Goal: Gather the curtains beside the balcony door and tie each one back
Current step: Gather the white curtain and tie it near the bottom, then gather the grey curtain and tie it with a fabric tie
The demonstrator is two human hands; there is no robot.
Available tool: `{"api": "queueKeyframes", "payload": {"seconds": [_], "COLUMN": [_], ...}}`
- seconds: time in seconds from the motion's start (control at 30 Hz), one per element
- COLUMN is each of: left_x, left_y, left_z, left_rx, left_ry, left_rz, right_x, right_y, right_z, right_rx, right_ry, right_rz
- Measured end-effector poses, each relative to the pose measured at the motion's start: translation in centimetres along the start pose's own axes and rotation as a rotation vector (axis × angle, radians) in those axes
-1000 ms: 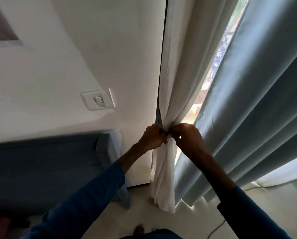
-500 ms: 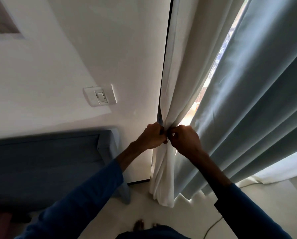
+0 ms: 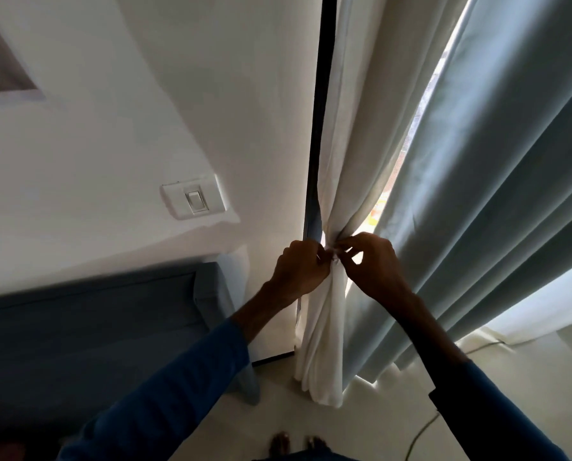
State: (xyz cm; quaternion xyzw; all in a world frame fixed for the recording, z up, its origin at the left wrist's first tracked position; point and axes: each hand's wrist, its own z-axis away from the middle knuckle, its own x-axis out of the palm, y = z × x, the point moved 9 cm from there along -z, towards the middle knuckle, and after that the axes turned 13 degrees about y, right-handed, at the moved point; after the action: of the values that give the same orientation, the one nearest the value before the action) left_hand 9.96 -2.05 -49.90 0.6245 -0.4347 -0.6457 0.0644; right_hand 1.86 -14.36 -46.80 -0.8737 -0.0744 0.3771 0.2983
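The white curtain (image 3: 323, 354), hung just beside the dark door frame (image 3: 318, 128), is pinched at its gathered waist by the curled left hand (image 3: 299, 271) and by the fingertips of the right hand (image 3: 374, 272), held close together.

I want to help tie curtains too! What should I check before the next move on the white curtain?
1. White curtain gathered into one bunch: ok.
2. Left hand and right hand both pinching the bunch: ok.
3. Tie wrapped round and fastened: cannot tell, the fingers hide it.
4. Blue-grey curtain kept out of the bunch: ok, it hangs apart.
5. Blue-grey curtain tied back too: not ok, it hangs loose.
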Motion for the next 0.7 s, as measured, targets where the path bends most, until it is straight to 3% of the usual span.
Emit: {"api": "queueKeyframes", "payload": {"seconds": [0.1,0.3,0.7], "left_x": [-0.2,-3.8,-17.8], "left_y": [3.1,12.2,35.9], "left_z": [-0.4,-2.5,-6.7], "left_rx": [0.142,0.384,0.857], "left_ry": [0.006,0.173,0.560], "left_rz": [0.069,0.267,0.543], "right_x": [-2.2,-11.0,-33.4], "right_y": [-0.2,-2.6,-12.1], "right_z": [-0.7,-4.8,-17.2], "right_rx": [0.003,-0.061,-0.447], "right_ry": [0.081,0.326,0.794], "right_rz": [-0.017,-0.039,0.083]}}
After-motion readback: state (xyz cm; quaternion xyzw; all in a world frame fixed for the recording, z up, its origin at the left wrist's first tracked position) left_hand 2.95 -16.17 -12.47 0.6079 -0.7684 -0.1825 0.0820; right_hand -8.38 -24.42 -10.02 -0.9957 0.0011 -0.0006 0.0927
